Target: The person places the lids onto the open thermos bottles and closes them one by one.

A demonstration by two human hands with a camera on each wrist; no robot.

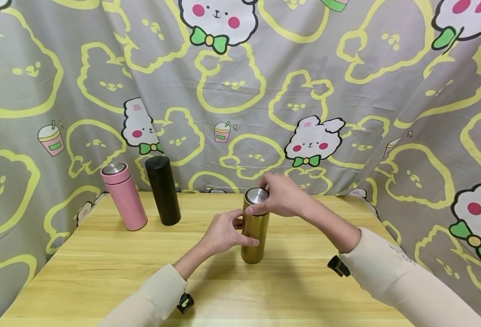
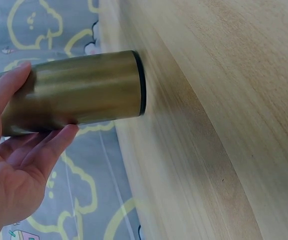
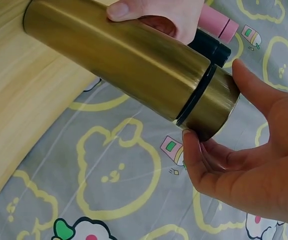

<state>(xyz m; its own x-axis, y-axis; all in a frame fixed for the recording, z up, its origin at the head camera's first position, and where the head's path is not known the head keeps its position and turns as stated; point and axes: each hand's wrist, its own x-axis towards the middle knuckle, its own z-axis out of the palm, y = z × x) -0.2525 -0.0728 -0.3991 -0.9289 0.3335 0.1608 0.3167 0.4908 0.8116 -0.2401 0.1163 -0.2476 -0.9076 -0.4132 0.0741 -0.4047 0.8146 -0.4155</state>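
A gold thermos bottle [image 1: 253, 253] stands upright on the wooden table, a little right of the middle in the head view. Its lid [image 3: 215, 102] has a brushed silver top, and a dark ring shows between lid and body in the right wrist view. My left hand [image 1: 223, 234] grips the body from the left, thumb across the front; the left wrist view shows fingers on its other side. With thumb and fingers on opposite sides of the lid, my right hand [image 1: 285, 196] holds it from the right. The black-edged base [image 2: 142, 82] is near the tabletop.
A pink thermos [image 1: 127, 200] with a silver-topped lid and a black thermos [image 1: 164, 195] stand at the back left of the wooden table [image 1: 240, 299]. A grey curtain [image 1: 261, 122] with cartoon prints hangs behind the table and along its sides.
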